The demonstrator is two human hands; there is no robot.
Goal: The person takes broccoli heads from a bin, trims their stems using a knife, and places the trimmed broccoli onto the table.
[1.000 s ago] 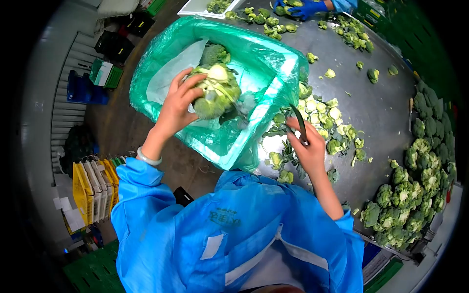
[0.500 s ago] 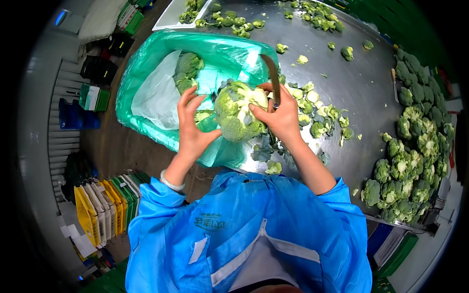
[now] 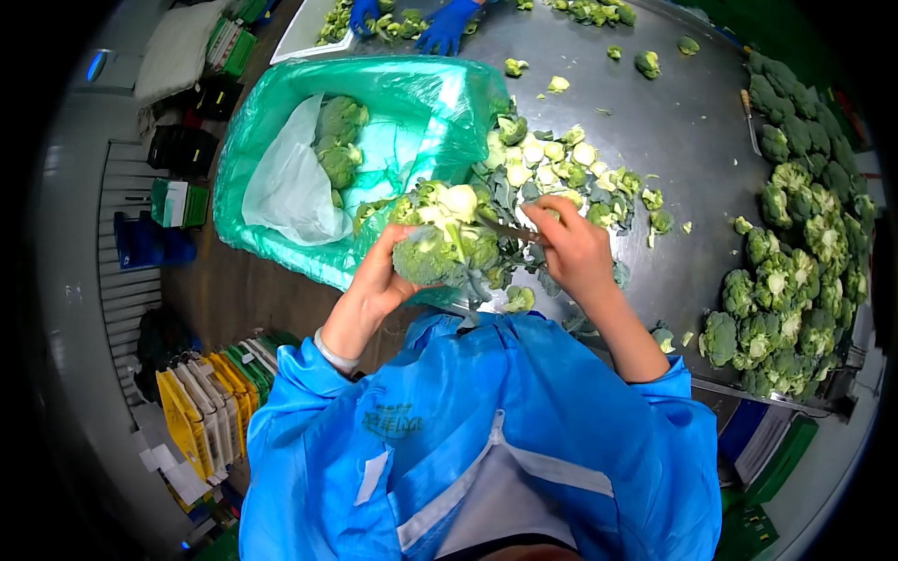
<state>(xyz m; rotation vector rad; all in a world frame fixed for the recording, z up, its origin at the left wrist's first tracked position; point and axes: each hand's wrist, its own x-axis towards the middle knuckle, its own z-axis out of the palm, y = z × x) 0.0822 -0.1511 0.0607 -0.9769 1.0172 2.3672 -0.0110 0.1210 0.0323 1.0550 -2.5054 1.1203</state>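
- Broccoli head, green and rounded with a pale cut stem, is held up at the near right corner of the green, plastic-lined crate.
- Left hand cups its underside, fingers wrapped around the florets; right hand is closed on a knife with a dark, narrow blade.
- Trimming looks like the step in hand: the blade's tip is right by the stem, though whether it touches I cannot tell.
- Next move calls for a firm left grip, a short controlled stroke, and left fingers clear of the edge.
- Pale green trimmed pieces crowd the grey metal surface just right of the crate.
- Compared with half a second ago: the blade stood upright then and points at the stem now; left fingers, spread wide then, now grip.
- Beyond the crate, a co-worker's blue-gloved hands have come into view!
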